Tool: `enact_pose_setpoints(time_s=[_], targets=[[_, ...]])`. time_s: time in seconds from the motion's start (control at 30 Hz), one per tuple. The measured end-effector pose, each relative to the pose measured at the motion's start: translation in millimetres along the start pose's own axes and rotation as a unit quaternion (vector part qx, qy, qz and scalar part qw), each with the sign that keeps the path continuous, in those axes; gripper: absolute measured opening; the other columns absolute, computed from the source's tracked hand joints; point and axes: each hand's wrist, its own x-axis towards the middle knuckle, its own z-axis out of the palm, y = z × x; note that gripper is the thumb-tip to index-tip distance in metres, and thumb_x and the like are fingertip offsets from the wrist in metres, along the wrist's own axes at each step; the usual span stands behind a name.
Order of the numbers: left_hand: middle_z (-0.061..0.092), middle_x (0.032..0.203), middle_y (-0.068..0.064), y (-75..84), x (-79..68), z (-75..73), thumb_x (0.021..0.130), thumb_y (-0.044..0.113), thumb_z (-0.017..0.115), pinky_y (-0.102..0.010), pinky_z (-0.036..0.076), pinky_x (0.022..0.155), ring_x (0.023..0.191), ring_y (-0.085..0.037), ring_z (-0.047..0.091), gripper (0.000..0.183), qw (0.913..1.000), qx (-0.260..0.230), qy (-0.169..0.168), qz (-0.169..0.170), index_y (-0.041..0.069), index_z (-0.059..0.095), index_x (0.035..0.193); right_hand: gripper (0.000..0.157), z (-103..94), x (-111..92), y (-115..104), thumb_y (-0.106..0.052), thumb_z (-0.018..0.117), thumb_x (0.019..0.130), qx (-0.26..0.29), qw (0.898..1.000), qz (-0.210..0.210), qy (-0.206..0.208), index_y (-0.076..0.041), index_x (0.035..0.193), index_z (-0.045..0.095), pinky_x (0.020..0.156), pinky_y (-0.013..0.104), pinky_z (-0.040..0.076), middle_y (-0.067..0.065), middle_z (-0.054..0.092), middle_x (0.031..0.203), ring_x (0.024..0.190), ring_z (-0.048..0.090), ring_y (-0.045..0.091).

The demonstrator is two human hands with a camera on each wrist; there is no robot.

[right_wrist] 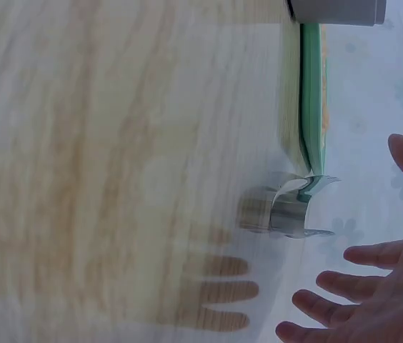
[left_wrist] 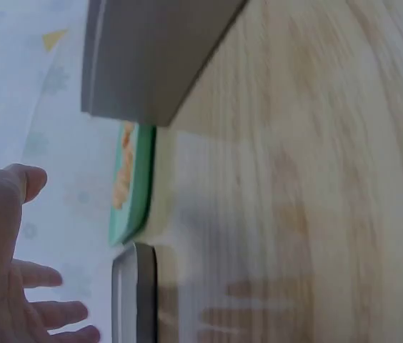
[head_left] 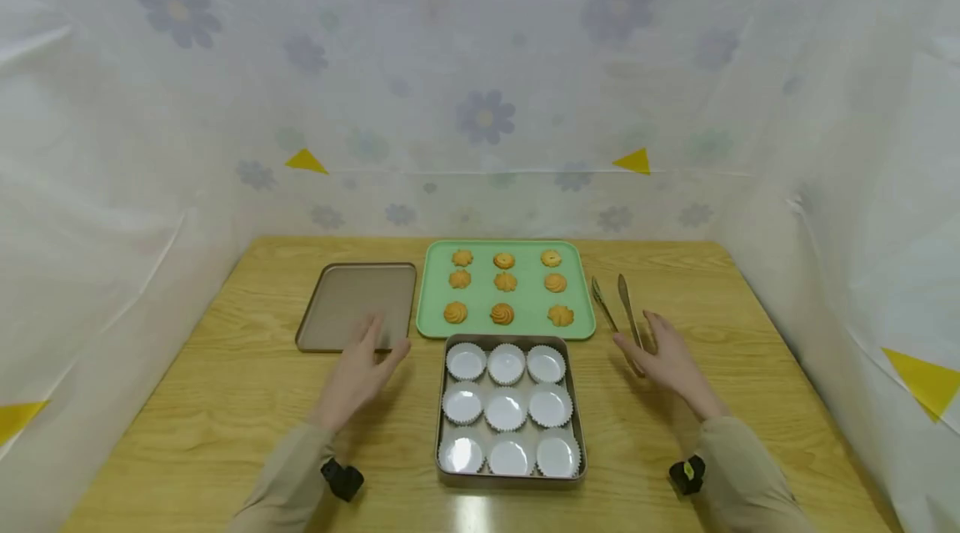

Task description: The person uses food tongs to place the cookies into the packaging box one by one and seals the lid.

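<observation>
Hanging above the wood table [head_left: 187,399], the left hand [head_left: 358,374] is loose, fingers apart, with nothing in it. A brown pan [head_left: 360,299] lies under and just past its fingertips. The right hand [head_left: 663,359] is loose too, thumb and fingers spread, and holds nothing. Tongs [head_left: 630,312] lie under its fingers and a bit past them; they don't seem to touch, but the head view makes that hard to tell. Between the hands sits a box [head_left: 510,481] with nine white cups [head_left: 506,409]. Past both hands, a green tray [head_left: 483,295] holds nine cookies [head_left: 506,282]. The table is a little shiny. Behind it hangs a pale cloth [head_left: 420,82] with purple flowers.
</observation>
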Motion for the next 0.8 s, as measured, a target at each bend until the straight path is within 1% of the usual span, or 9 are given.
enact_pose_setpoints(time_s=[0.1, 0.13, 0.23, 0.33, 0.4, 0.47, 0.57, 0.63, 0.8], targets=[[0.026, 0.164, -0.025, 9.8, -3.8, -0.3, 0.1, 0.054, 0.05, -0.058, 0.023, 0.126, 0.151, -0.044, 0.026, 0.085, 0.9984, -0.045, -0.03, -0.017, -0.001, 0.023, 0.158, 0.091, -0.9, 1.2, -0.9, -0.049, 0.052, 0.101, 0.016, 1.0, 0.0, -0.004, 0.016, 0.153, 0.016, 0.116, 0.074, 0.025, 0.044, 0.018, 0.156, 0.141, 0.022, 0.062], [0.029, 0.163, -0.025, 13.4, -5.3, 0.1, 0.099, 0.054, 0.052, -0.058, 0.024, 0.126, 0.15, -0.045, 0.028, 0.085, 0.9977, -0.055, -0.035, -0.019, -0.001, 0.024, 0.158, 0.091, -1.2, 1.6, -1.2, -0.048, 0.052, 0.101, 0.02, 1.0, 0.002, -0.006, 0.017, 0.153, 0.016, 0.116, 0.074, 0.026, 0.044, 0.019, 0.156, 0.141, 0.023, 0.062], [0.038, 0.158, -0.026, 25.1, -10.2, 2.0, 0.097, 0.053, 0.057, -0.06, 0.03, 0.123, 0.146, -0.046, 0.035, 0.084, 0.9961, -0.073, -0.046, -0.02, -0.002, 0.03, 0.155, 0.091, -2.6, 3.0, -2.5, -0.046, 0.054, 0.1, 0.02, 1.0, 0.005, -0.006, 0.018, 0.152, 0.016, 0.114, 0.074, 0.029, 0.046, 0.021, 0.154, 0.139, 0.025, 0.063], [0.048, 0.151, -0.026, 35.6, -14.8, 5.3, 0.094, 0.049, 0.064, -0.058, 0.045, 0.113, 0.136, -0.045, 0.049, 0.081, 0.9942, -0.092, -0.054, -0.015, -0.001, 0.038, 0.152, 0.091, -4.0, 4.5, -3.2, -0.045, 0.055, 0.1, 0.012, 1.0, 0.007, -0.006, 0.019, 0.151, 0.017, 0.112, 0.075, 0.032, 0.047, 0.022, 0.152, 0.137, 0.027, 0.064], [0.055, 0.144, -0.024, 41.4, -17.7, 7.8, 0.093, 0.046, 0.067, -0.054, 0.054, 0.103, 0.127, -0.042, 0.058, 0.075, 0.9923, -0.108, -0.06, -0.014, 0.001, 0.044, 0.148, 0.091, -4.2, 5.3, -3.5, -0.046, 0.055, 0.1, 0.004, 1.0, 0.007, -0.007, 0.019, 0.151, 0.018, 0.111, 0.075, 0.032, 0.047, 0.023, 0.151, 0.137, 0.027, 0.065], [0.061, 0.138, -0.021, 45.6, -19.8, 10.6, 0.092, 0.042, 0.069, -0.049, 0.06, 0.093, 0.117, -0.038, 0.065, 0.067, 0.9902, -0.123, -0.065, -0.014, 0.003, 0.05, 0.144, 0.091, -3.8, 6.1, -3.7, -0.046, 0.055, 0.099, -0.004, 1.0, 0.008, -0.009, 0.019, 0.151, 0.018, 0.111, 0.075, 0.033, 0.047, 0.024, 0.151, 0.137, 0.028, 0.065], [0.064, 0.131, -0.02, 50.7, -23.3, 13.6, 0.09, 0.033, 0.072, -0.044, 0.063, 0.085, 0.109, -0.037, 0.069, 0.06, 0.9859, -0.148, -0.077, -0.013, 0.003, 0.054, 0.138, 0.092, -2.6, 6.9, -4.0, -0.048, 0.055, 0.099, -0.015, 1.0, 0.013, -0.016, 0.018, 0.151, 0.018, 0.11, 0.075, 0.035, 0.047, 0.027, 0.15, 0.136, 0.03, 0.064], [0.064, 0.129, -0.022, 52.6, -24.5, 16.0, 0.089, 0.028, 0.074, -0.04, 0.065, 0.08, 0.107, -0.038, 0.069, 0.059, 0.9823, -0.165, -0.088, -0.01, 0.0, 0.054, 0.138, 0.092, -2.5, 7.2, -4.3, -0.047, 0.055, 0.099, -0.017, 0.999, 0.016, -0.022, 0.018, 0.151, 0.018, 0.109, 0.074, 0.037, 0.047, 0.028, 0.15, 0.135, 0.032, 0.064], [0.061, 0.127, -0.028, 53.4, -26.5, 21.8, 0.088, 0.017, 0.074, -0.033, 0.065, 0.069, 0.104, -0.038, 0.069, 0.061, 0.9669, -0.228, -0.114, -0.013, -0.008, 0.05, 0.138, 0.092, -2.9, 7.8, -7.2, -0.044, 0.057, 0.1, -0.022, 0.999, 0.022, -0.033, 0.02, 0.151, 0.016, 0.108, 0.074, 0.038, 0.049, 0.028, 0.147, 0.133, 0.033, 0.065]])
